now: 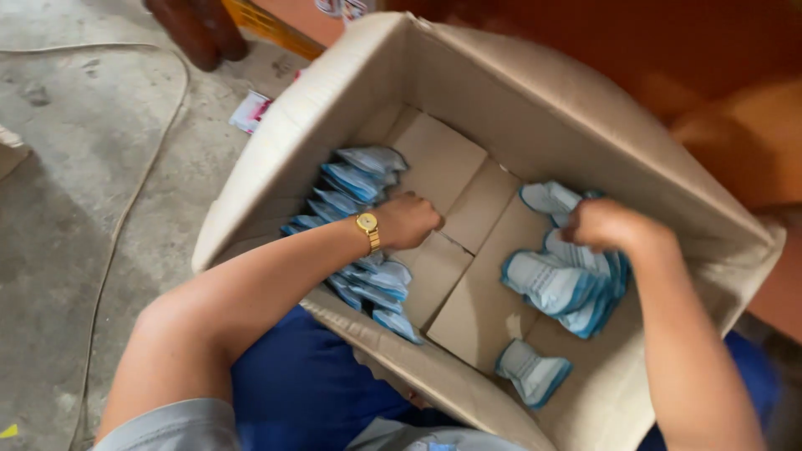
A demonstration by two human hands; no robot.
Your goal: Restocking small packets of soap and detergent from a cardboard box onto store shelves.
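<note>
A fanned stack of pale blue pouches (561,288) sat under the right hand (611,225), which gripped its top. The left hand (411,219), closed, pressed on a row of pouches (361,184) along the cardboard box (535,108) wall. 1 loose pouch (532,372) lay nearer the person.

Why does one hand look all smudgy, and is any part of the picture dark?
In the head view, the right hand is smeared by motion blur above the blue-and-white packets; the left hand and its gold watch look sharper. The orange area behind the cardboard box is soft and dim, while the concrete floor is evenly lit, without glare.
</note>
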